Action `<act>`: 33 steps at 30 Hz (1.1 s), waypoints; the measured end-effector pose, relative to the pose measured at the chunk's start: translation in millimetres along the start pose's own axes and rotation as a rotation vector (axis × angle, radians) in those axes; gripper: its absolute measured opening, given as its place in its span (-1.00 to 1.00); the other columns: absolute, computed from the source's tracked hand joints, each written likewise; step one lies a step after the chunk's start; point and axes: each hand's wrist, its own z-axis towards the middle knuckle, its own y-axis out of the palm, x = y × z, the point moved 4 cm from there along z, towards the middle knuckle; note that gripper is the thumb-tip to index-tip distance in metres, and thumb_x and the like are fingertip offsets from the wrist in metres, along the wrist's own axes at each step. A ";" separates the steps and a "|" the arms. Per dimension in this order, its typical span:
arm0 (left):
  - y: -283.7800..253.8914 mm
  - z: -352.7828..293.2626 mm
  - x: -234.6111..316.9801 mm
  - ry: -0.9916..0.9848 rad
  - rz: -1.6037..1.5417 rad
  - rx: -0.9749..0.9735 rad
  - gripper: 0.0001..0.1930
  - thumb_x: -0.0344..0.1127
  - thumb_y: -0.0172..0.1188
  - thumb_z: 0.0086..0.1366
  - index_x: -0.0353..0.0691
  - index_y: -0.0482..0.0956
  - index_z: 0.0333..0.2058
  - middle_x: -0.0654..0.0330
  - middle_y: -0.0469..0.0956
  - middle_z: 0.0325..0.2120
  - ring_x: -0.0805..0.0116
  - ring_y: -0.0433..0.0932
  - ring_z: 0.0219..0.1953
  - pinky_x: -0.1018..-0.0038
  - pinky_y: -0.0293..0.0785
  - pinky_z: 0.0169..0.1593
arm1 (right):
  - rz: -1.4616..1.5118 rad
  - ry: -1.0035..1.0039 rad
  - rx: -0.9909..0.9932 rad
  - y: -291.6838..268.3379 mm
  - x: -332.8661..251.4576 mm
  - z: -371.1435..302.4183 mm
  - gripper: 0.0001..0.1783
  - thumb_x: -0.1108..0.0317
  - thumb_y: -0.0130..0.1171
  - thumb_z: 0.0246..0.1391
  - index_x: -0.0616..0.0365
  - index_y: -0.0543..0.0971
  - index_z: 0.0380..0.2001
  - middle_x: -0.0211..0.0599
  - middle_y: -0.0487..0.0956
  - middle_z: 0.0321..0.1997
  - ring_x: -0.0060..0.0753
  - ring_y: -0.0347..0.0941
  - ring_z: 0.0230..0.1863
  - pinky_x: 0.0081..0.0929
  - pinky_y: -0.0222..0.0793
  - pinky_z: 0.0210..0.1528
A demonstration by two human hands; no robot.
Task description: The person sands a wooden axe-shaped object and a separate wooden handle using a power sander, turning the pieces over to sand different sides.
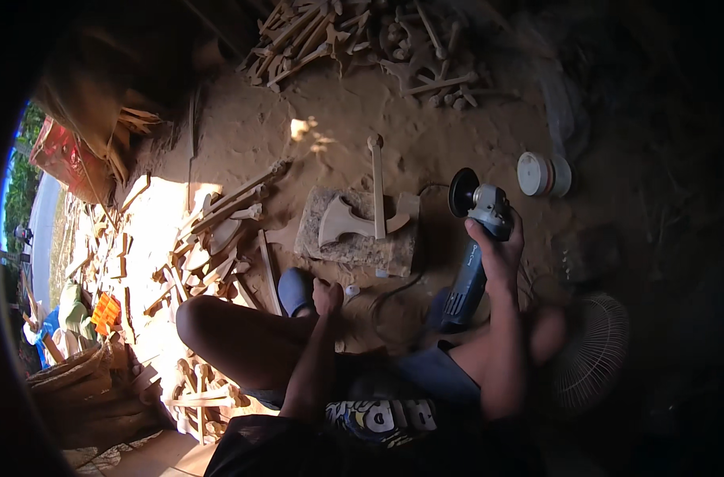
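Right hand wrapped tight around angle grinder, disc raised beside wooden axe blank on stone slab. Left hand empty, resting low. White round tub behind, contents unseen.

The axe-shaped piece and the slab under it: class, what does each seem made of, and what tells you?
Axe-shaped piece: apparently bare, unfinished wood, pale tan and matte like the offcuts nearby. Slab: probably stone or concrete, grey, speckled and rough-edged.

The person wears a black shirt with a bright cartoon-style print, dark grey-blue shorts, and a blue slipper; forearms and legs are bare.
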 end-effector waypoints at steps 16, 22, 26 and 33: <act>-61.7 192.7 148.9 0.873 -0.155 -0.702 -0.61 0.02 0.35 0.47 0.08 0.69 0.18 0.27 0.75 -0.06 0.10 0.73 -0.05 0.16 0.68 -0.01 | 0.075 0.041 0.073 19.9 -7.9 -0.5 -0.08 0.39 0.60 0.05 0.25 0.32 0.40 -0.13 0.60 0.20 -0.31 0.60 0.16 -0.29 0.53 0.25; -25.8 109.4 59.7 -0.053 -0.684 -0.796 -0.53 -0.09 0.13 0.50 -0.35 0.52 0.17 0.07 0.57 -0.25 0.20 0.62 -0.28 0.28 0.63 -0.21 | -0.346 -0.150 0.018 19.2 22.5 2.6 0.04 0.31 0.62 0.03 0.22 0.24 0.48 0.00 0.60 0.23 -0.12 0.62 0.19 -0.20 0.52 0.30; -28.8 72.1 -19.2 -0.576 -1.110 -0.911 -0.57 -0.09 0.12 0.51 -0.39 0.49 0.07 0.03 0.56 -0.34 0.25 0.58 -0.42 0.28 0.60 -0.32 | -0.405 -0.212 -0.115 56.3 31.8 -17.2 0.11 0.32 0.58 0.03 0.09 0.18 0.58 0.12 0.55 0.37 0.01 0.58 0.32 -0.15 0.47 0.37; -32.0 41.0 2.7 0.061 -0.455 -0.668 -0.62 -0.11 0.41 0.41 -0.35 0.61 -0.07 0.14 0.68 -0.45 0.36 0.62 -0.57 0.44 0.49 -0.55 | -0.368 -0.177 -0.432 77.4 82.7 -68.9 -0.04 0.51 0.47 0.03 0.09 0.34 0.53 0.03 0.48 0.50 -0.05 0.41 0.52 -0.23 0.32 0.51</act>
